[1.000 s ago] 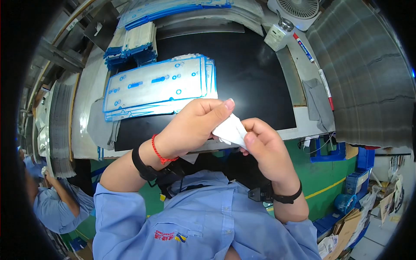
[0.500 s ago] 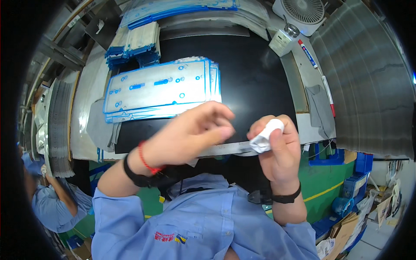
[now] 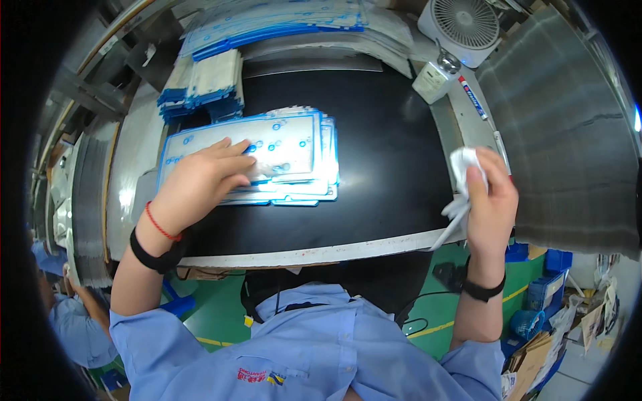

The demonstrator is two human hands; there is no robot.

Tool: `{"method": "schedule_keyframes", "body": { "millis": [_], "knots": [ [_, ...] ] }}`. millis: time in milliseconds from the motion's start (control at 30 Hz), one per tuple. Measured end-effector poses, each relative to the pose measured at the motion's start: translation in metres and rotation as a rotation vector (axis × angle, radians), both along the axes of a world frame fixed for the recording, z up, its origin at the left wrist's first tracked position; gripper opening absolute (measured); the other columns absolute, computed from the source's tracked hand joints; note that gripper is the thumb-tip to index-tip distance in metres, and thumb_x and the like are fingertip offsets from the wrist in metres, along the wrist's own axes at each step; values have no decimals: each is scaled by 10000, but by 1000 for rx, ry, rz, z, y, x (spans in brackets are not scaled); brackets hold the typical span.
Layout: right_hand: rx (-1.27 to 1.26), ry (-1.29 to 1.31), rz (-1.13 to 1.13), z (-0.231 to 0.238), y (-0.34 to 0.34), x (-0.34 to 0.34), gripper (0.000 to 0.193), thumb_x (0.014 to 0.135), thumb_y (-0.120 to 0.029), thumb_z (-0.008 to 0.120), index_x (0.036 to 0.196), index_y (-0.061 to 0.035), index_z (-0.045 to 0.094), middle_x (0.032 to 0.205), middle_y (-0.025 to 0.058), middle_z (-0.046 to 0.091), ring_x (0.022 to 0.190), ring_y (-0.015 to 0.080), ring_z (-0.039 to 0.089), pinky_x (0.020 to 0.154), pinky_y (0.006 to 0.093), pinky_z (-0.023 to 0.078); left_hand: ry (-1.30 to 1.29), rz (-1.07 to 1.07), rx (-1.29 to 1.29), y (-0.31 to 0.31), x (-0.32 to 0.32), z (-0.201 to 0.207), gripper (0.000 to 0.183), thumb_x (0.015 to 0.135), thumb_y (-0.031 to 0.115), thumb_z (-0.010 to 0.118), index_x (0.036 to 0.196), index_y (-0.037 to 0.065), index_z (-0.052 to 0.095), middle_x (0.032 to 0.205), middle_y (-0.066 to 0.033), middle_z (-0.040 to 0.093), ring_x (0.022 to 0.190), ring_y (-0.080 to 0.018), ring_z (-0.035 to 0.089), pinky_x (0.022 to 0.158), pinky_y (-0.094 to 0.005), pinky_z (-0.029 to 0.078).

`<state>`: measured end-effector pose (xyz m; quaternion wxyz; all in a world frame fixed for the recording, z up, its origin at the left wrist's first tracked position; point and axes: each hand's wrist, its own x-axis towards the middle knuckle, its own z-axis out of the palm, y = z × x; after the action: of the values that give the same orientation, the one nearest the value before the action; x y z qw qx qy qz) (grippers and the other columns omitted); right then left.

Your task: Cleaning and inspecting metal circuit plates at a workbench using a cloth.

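A pile of thin silvery panels with blue edging and small blue-ringed holes [image 3: 297,147] lies on the black table surface. My left hand [image 3: 210,170] rests on the top panel, its fingers outstretched and somewhat spread, holding nothing. At the table's right edge my right hand [image 3: 493,207] is closed round a crumpled white cloth [image 3: 464,164]. A loose end of that cloth hangs down beside the fingers. Part of the top panel is hidden under my left hand.
Behind the pile are narrow blue-edged strips [image 3: 204,83] and larger blue-edged sheets [image 3: 281,27]. A dispenser bottle [image 3: 433,81], a fan [image 3: 461,30] and a red-white-blue marker [image 3: 473,99] stand or lie back right. Grey sheets [image 3: 562,134] fill the right. A co-worker [image 3: 77,327] is at far left.
My left hand has moved left and away from me onto the panels. My right hand has moved right with the cloth, which now hangs looser. The pile's lower panels sit slightly differently.
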<state>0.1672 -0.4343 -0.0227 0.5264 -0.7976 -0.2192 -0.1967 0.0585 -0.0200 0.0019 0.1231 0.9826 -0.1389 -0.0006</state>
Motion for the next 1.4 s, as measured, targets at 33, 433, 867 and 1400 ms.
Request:
{"method": "schedule_keyframes", "body": {
  "millis": [33, 433, 867, 1400],
  "knots": [
    [-104, -91, -32, 8, 2, 14, 155, 979, -1, 674, 1114, 46, 735, 1039, 107, 727, 937, 230, 701, 848, 329, 545, 2, -27, -58, 4, 1, 3, 365, 961, 115, 721, 1314, 30, 688, 1281, -215, 718, 1222, -430, 670, 1042, -431, 543],
    [-817, -604, -157, 32, 37, 179, 289, 873, 33, 629, 1121, -27, 764, 1158, 127, 696, 1107, 336, 669, 957, 437, 555, -290, -111, -221, -116, -58, -16, 334, 789, 94, 807, 1119, 78, 760, 1162, -77, 759, 1051, -273, 725, 850, -378, 564],
    [-584, -527, -20, 19, 17, 98, 307, 851, 114, 613, 1110, 13, 741, 1148, 196, 690, 1075, 406, 667, 940, 456, 547, -114, -44, -223, -148, -53, -44, 569, 804, 251, 851, 1320, 82, 684, 1499, -148, 589, 1371, -375, 539, 1103, -504, 426],
    [-583, -192, 274, -35, 38, -59, 239, 791, -29, 668, 1023, 24, 694, 1097, 146, 670, 1000, 313, 633, 897, 415, 544, 5, -86, -183, -169, -49, -47, 651, 764, 253, 881, 1362, 135, 653, 1594, -219, 473, 1413, -408, 496, 1100, -490, 412]
  ]
}}
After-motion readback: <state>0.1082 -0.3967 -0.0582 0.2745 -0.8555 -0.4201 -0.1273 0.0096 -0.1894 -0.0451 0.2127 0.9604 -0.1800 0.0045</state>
